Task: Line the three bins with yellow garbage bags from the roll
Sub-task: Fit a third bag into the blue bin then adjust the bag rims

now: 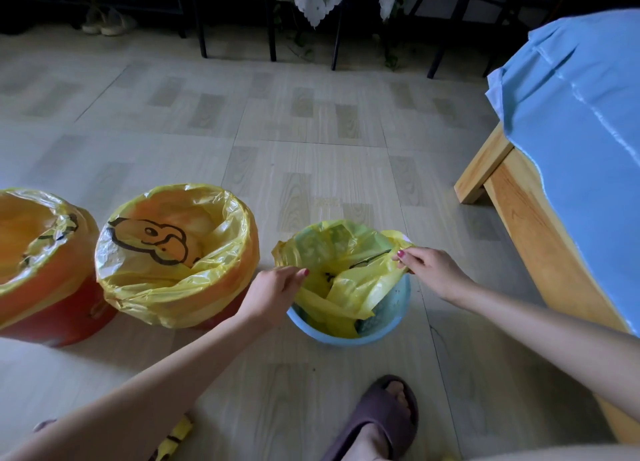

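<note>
Three bins stand in a row on the floor. The two orange bins (48, 322) (221, 317) on the left each have a yellow bag (180, 253) folded over the rim. The small blue bin (388, 318) on the right holds a loose yellow bag (343, 270), its far edge draped over the back rim. My left hand (277, 294) pinches the bag's left edge. My right hand (429, 270) pinches its right edge at the rim. The roll of yellow bags (176, 440) lies on the floor under my left forearm, partly hidden.
A wooden bed frame (512, 197) with a blue sheet (581, 114) stands at the right. My foot in a dark slipper (377, 415) rests just in front of the blue bin. Chair and table legs (270, 17) and shoes line the far wall.
</note>
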